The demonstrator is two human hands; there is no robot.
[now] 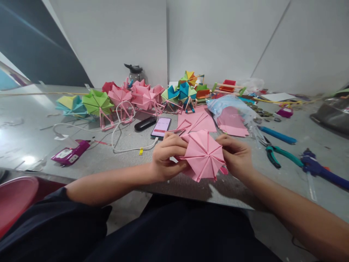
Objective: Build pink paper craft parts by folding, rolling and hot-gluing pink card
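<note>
A pink folded-paper wheel [205,155], pleated in wedges around a centre point, is held up over the table's near edge. My left hand [169,156] grips its left side, fingers curled behind and thumb below. At its right rim, my right hand [235,153] pinches the paper between thumb and fingers. Part of the wheel's back is hidden from me. Just beyond lie pink paper sheets [197,118] with thin folded pink strips [183,125] on them. A lit phone [161,127] rests close to my left hand.
Finished paper wheels on stands [97,103] line the back. A plastic bag [231,109] partly covers more pink sheets. To the right are green-handled pliers [283,154], a blue glue gun [317,165] and a blue cutter [278,135]. A purple power strip [71,153] and white cable [113,140] lie left.
</note>
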